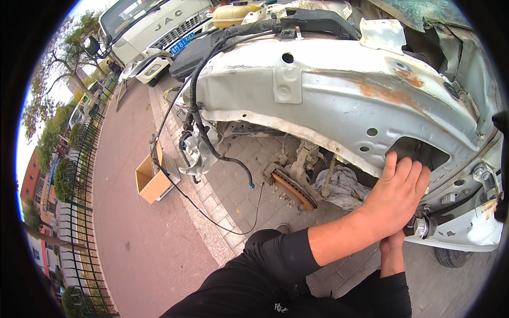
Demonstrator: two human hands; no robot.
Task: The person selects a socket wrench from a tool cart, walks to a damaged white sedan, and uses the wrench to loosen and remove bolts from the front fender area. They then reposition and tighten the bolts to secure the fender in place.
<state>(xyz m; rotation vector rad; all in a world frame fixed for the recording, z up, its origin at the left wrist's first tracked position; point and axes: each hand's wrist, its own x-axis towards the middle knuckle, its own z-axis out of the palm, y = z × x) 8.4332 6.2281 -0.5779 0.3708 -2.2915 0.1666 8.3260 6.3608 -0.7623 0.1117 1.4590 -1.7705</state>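
My left hand point(398, 192) lies flat against the white, rust-spotted inner fender point(328, 90) of a stripped car. Its fingers are stretched out and their tips reach into a dark opening point(424, 153) in the panel. My right hand point(391, 245) comes up from below and is mostly hidden behind my left wrist. Just to the right of it a short chrome cylindrical piece point(421, 227) sticks out; whether my right hand grips it is hidden. Both forearms are bare below black sleeves.
A rusty brake disc and hub point(293, 188) hang in the wheel arch beside a grey rag point(343, 186). A black wiring harness point(197, 116) dangles at the front. An open cardboard box point(151, 183) sits on the pavement. A white truck point(154, 26) is parked ahead, with an iron fence point(79, 175) at the left.
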